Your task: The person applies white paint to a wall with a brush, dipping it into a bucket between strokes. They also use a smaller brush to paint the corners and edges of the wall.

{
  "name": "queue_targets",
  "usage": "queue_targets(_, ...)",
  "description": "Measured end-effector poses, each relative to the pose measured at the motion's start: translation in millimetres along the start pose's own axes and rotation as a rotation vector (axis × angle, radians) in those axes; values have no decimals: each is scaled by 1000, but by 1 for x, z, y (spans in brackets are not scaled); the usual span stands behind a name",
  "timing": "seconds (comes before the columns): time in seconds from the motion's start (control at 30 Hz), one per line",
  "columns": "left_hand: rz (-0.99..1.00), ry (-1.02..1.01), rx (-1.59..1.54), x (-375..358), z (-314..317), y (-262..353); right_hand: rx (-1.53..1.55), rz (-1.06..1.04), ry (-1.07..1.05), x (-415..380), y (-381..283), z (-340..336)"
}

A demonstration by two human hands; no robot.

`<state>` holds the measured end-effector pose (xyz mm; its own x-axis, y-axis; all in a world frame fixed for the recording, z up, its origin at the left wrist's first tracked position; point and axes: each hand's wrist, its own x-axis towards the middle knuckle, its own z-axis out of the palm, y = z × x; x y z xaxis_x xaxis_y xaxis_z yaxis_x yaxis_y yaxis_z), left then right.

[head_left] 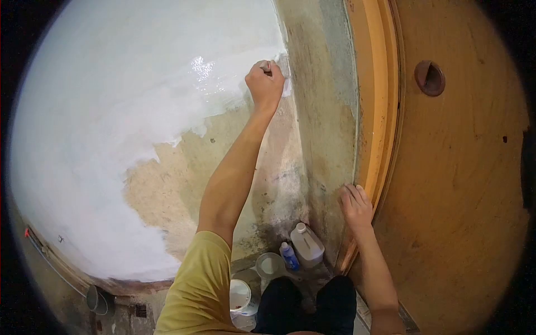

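My left hand [264,85] is raised at the wall's inner corner, its fingers wrapped round a tool, of which only a bit of the handle shows. White wet paint [139,100] covers the wall's upper and left parts, with a ragged edge beside a bare, stained patch [162,190]. Lower right, my right hand [356,207] rests with bent fingers against the narrow side wall, beside the orange door frame [381,111]. Nothing can be seen in it.
Below the corner stand a white jug [307,245], a blue bottle [289,255], a round container [270,265] and a white bucket [240,295]. A dark bucket [98,300] is at lower left. The orange door [458,184] fills the right side.
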<state>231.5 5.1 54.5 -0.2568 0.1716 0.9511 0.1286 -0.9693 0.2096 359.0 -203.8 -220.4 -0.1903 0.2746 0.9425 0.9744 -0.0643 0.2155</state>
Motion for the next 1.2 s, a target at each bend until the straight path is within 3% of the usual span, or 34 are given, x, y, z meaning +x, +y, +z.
queue_targets(0.43, -33, 4, -32, -74, -19, -24, -29, 1, -5, -10, 3, 9)
queue_targets(0.63, 104, -43, 36, -91, -27, -31, -39, -20, -4, -11, 7, 12)
queue_targets(1.03, 30, -18, -13, -30, -22, -17, -8, 10, -37, -7, 2, 4)
queue_targets(1.2, 94, 24, -27, -20, -11, -22, 6, 13, -13, -6, 1, 4)
